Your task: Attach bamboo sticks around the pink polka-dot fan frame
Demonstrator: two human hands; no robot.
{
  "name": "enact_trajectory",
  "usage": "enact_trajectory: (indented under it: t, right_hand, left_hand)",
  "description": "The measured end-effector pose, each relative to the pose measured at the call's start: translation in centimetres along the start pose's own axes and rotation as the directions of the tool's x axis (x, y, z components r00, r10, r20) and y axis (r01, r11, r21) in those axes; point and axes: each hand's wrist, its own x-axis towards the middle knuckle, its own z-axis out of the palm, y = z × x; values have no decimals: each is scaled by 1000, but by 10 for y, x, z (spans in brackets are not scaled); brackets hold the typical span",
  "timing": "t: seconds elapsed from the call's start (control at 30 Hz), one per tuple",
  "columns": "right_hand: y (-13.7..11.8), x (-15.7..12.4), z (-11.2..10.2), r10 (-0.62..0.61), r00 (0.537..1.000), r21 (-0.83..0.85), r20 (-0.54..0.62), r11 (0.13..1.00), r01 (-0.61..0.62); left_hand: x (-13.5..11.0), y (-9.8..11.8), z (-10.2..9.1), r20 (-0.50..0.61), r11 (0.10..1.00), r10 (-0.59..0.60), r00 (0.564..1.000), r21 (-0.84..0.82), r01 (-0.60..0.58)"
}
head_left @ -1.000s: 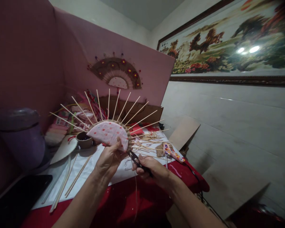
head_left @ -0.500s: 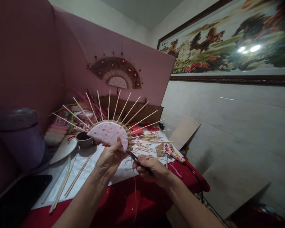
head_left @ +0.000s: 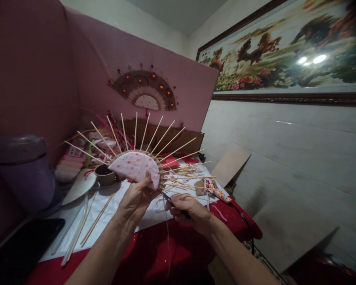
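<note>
Head view: left hand [head_left: 135, 201] pinches the fan [head_left: 133, 165]; right hand [head_left: 190, 210] grips a dark tool [head_left: 169, 200] at its rim; hold steady.

We saw a half-round fan [head_left: 136, 167] of matt pink dotted cloth with bare pale wooden spokes [head_left: 178, 147] and a dull dark tool [head_left: 167, 197]. White paper [head_left: 105, 204] covered red cloth [head_left: 154, 253] below; the picture [head_left: 284, 51] at upper right gleamed glossy.
</note>
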Motion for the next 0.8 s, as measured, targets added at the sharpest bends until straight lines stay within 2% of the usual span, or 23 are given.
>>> enact_trajectory:
  t: [0.37, 0.63, 0.73, 0.8]
  right_hand:
    - [-3, -1, 5, -23, 998, -63, -57, 998, 19]
    - [1, 0, 3, -81, 992, -152, -95, 986, 66]
    - [3, 0, 0, -122, 989, -381, -83, 921, 82]
    - [7, 0, -2, -223, 964, -648, -143, 757, 79]
  left_hand:
    - [1, 0, -2, 28, 1000, -12, 1000, 3, 11]
    - [0, 1, 1, 5, 1000, 2, 1000, 0, -2]
    - [-1, 3, 3, -47, 1000, 10, 999, 2, -10]
    - [-2, 5, 3, -80, 1000, 14, 997, -3, -14]
